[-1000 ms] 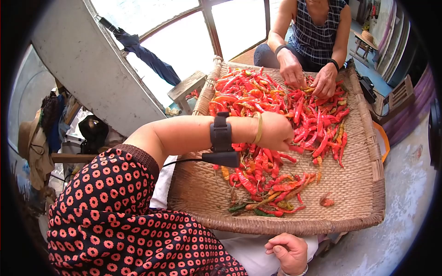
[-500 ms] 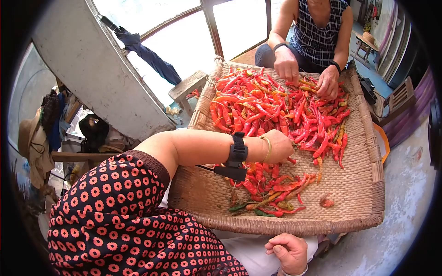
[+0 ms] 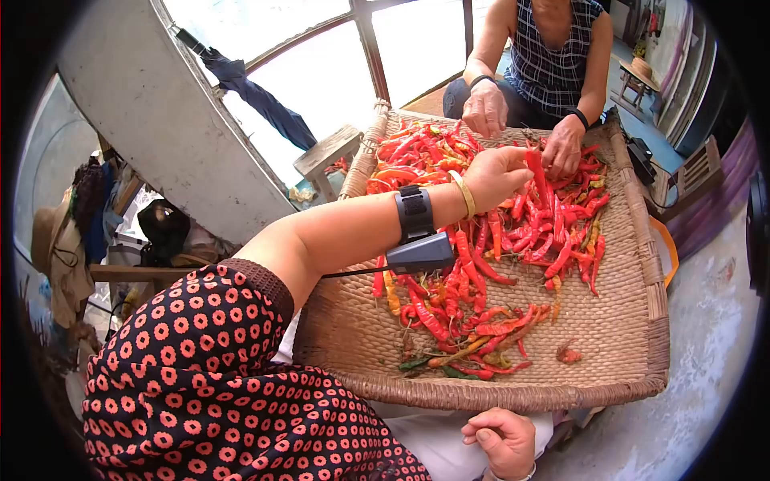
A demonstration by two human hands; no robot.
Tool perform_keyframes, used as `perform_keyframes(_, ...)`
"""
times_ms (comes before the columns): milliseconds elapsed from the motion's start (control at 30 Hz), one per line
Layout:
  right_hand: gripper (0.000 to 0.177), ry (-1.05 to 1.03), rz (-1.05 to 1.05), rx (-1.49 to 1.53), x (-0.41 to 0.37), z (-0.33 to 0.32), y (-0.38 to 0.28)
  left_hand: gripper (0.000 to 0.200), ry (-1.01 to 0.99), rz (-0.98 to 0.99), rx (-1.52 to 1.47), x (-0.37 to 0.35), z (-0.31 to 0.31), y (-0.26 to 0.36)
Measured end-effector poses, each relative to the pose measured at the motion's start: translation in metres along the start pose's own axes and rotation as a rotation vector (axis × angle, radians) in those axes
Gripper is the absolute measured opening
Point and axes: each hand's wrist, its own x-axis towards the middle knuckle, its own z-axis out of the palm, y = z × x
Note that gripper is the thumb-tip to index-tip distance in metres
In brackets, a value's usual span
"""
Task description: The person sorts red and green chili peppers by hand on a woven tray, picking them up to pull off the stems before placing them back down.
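Note:
My left hand reaches over the far half of a woven tray, its thumb and fingers pinched on a red chili pepper that stands nearly upright. A large pile of red peppers lies below and beside it. Close to the near rim, a smaller heap mixes red, orange and green peppers. Outside that rim, my right hand is loosely curled, with nothing visible in its fingers.
Across the tray sits another person, whose two hands are over the peppers. A wooden stool and a folded umbrella are beyond the tray's left side. A slatted wooden piece stands to the right.
My left hand has moved up and away across the pile and now holds a pepper. More peppers show where my forearm was. The other person's hands have shifted slightly. My right hand has stayed put.

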Motion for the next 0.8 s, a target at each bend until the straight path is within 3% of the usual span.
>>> perform_keyframes(33,0.012,0.006,0.010,0.006,0.000,0.000,0.000,0.013,-0.054,0.023,0.056,0.000,-0.001,-0.006)
perform_keyframes(67,0.012,0.006,0.010,0.006,0.000,0.000,0.000,0.018,-0.168,0.103,0.359,-0.007,-0.006,-0.013)
perform_keyframes(100,0.012,-0.002,-0.007,0.001,0.005,0.000,-0.001,0.018,-0.168,0.113,0.365,-0.011,-0.011,-0.006)
perform_keyframes(167,0.012,-0.010,-0.012,-0.002,0.006,-0.001,-0.001,0.018,-0.563,0.116,0.689,-0.029,-0.010,0.003)
perform_keyframes(267,0.012,-0.017,-0.009,-0.005,0.007,-0.001,-0.001,0.021,-0.822,0.272,1.036,-0.055,-0.001,-0.002)
perform_keyframes(467,0.012,-0.028,-0.025,-0.004,0.007,-0.001,0.000,0.016,-0.872,0.384,1.148,-0.073,0.009,-0.018)
perform_keyframes(567,0.013,-0.014,-0.024,0.009,0.005,-0.001,0.001,0.011,-0.806,0.292,0.987,-0.064,0.010,-0.001)
perform_keyframes(633,0.013,-0.023,-0.017,0.004,0.005,-0.001,0.001,0.008,-0.641,0.350,0.527,-0.052,0.004,0.011)
perform_keyframes(667,0.013,-0.026,-0.017,0.005,0.005,-0.001,0.001,0.009,-0.528,0.400,0.493,-0.043,0.004,0.017)
perform_keyframes(700,0.013,-0.027,-0.015,0.003,0.006,-0.001,0.001,0.013,-0.413,0.307,0.412,-0.035,0.003,0.025)
perform_keyframes(767,0.012,-0.026,-0.015,0.000,0.006,-0.001,0.000,0.018,-0.136,0.409,0.428,-0.020,0.001,0.031)
perform_keyframes(800,0.012,-0.022,-0.018,0.002,0.006,-0.001,0.000,0.018,-0.137,0.411,0.427,-0.018,-0.002,0.030)
